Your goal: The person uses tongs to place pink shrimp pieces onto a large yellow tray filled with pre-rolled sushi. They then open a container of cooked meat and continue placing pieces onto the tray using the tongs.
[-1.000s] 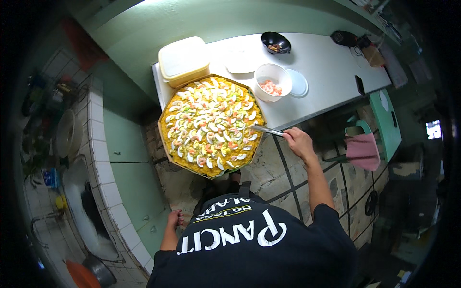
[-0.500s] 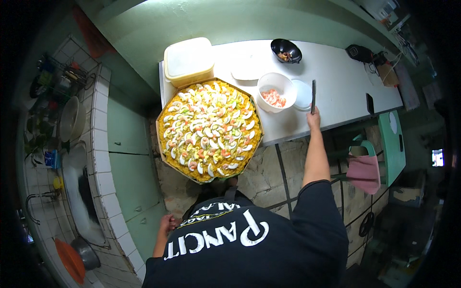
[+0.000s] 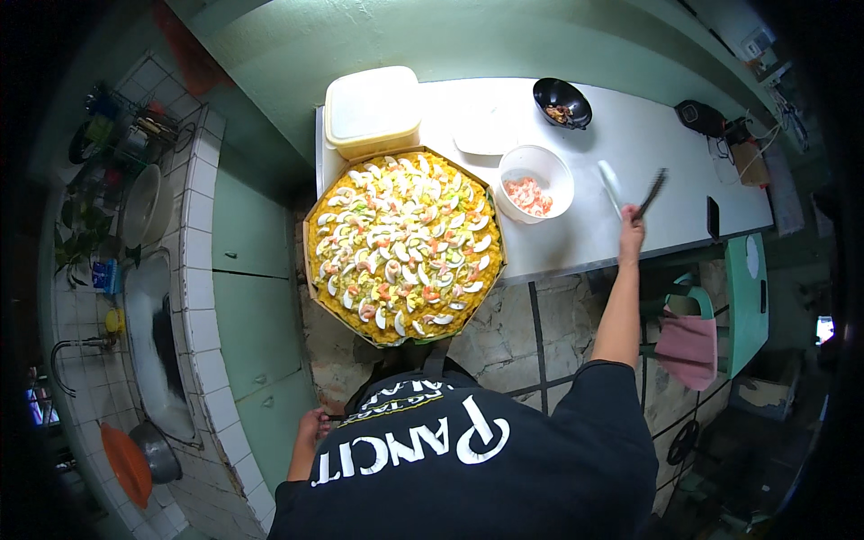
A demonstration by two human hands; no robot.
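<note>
My right hand is closed, over the table's front edge. From it rise a dark slender utensil, blurred at its tip, and a pale round lid tilted almost edge-on. To their left stands a white round tub with pink shrimp inside. A large octagonal tray holds orange-yellow food covered with egg slices, shrimp and green bits; it juts past the table's edge. My left hand is low beside my body, fingers curled; a thin dark thing shows by its fingertips, too small to name.
On the white table are a lidded yellowish container at back left, a white flat piece, a black bowl with brown bits, and a dark phone-like object. A pink cloth hangs at right; a sink lies left.
The lid has come up off the table beside the tub and is now tilted in my right hand. That hand moved right, and the dark utensil now leans right. The whole view shifted slightly.
</note>
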